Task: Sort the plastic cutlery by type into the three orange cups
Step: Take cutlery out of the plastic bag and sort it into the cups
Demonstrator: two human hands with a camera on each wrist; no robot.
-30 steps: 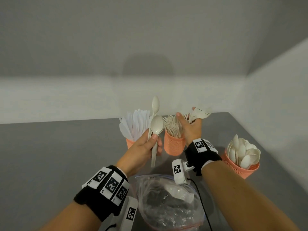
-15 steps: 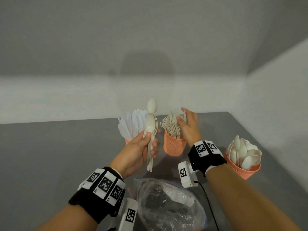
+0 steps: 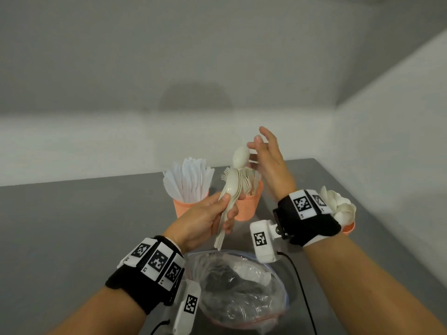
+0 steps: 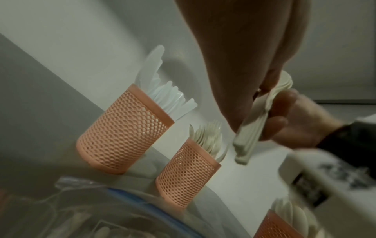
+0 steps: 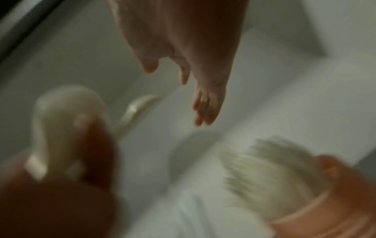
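I see my left hand [image 3: 205,218] at centre frame, thumb and curled fingers clamped round a stacked bunch of spoons [image 3: 231,189], bowls up, handles pointing down toward the plastic bag [image 3: 237,286] at the bottom. My right hand [image 3: 268,155] is raised just right of the topmost spoon bowl, fingers spread and loose, holding nothing. Behind sit the knife cup [image 3: 188,206] and fork cup [image 3: 249,206]; the spoon cup [image 3: 348,227] peeks out at right behind my right wristband [image 3: 307,213], all on the grey table [image 3: 72,226].
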